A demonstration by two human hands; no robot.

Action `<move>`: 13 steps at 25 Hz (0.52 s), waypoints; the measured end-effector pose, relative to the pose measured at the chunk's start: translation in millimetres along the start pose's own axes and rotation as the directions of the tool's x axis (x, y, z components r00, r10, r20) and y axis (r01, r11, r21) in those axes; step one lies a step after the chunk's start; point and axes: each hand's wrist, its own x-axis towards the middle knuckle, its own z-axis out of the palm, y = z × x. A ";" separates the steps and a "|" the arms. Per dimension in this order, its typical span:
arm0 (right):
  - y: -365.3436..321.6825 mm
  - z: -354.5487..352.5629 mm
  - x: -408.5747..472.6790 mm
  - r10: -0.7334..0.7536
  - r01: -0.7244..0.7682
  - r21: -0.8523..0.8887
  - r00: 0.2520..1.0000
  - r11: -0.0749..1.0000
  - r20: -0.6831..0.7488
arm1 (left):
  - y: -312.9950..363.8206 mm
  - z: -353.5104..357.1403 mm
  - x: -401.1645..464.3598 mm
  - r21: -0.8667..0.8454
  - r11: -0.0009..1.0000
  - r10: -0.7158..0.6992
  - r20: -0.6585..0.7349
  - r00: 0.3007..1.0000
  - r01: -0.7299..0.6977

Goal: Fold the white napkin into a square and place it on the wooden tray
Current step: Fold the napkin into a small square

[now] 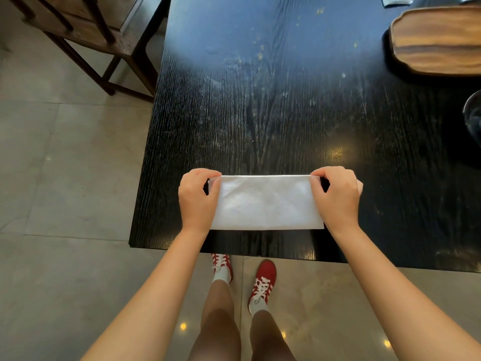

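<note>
The white napkin (265,203) lies as a long rectangle near the front edge of the black table (260,100). My left hand (196,199) pinches its far left corner between thumb and fingers. My right hand (337,195) pinches its far right corner the same way. The far long edge is straight between both hands. The wooden tray (437,40) sits at the table's far right, partly cut off by the frame, with nothing visible on it.
A dark round object (473,118) sits at the right edge of the table. A wooden chair (86,35) stands on the tiled floor beside the table's left side. Grey papers (395,0) lie at the far edge.
</note>
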 end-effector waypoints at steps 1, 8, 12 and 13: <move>0.5 1.1 -0.7 -0.003 0.003 -0.002 1.000 1.000 -0.006 | 0.7 0.1 1.9 0.000 1.000 0.009 0.006 1.000 -0.009; -20.9 -2.7 -12.0 -0.172 0.159 -0.218 0.984 0.963 -0.038 | 21.0 4.1 -2.7 0.256 0.964 0.073 0.022 0.997 -0.076; -36.0 17.3 -40.8 -0.364 0.457 -0.287 0.874 0.842 0.323 | 33.2 32.6 -43.9 0.372 0.805 0.322 0.381 0.867 -0.462; -35.2 23.6 -43.7 -0.347 0.466 -0.300 0.860 0.832 0.374 | 27.2 38.5 -48.1 0.401 0.785 0.302 0.418 0.857 -0.472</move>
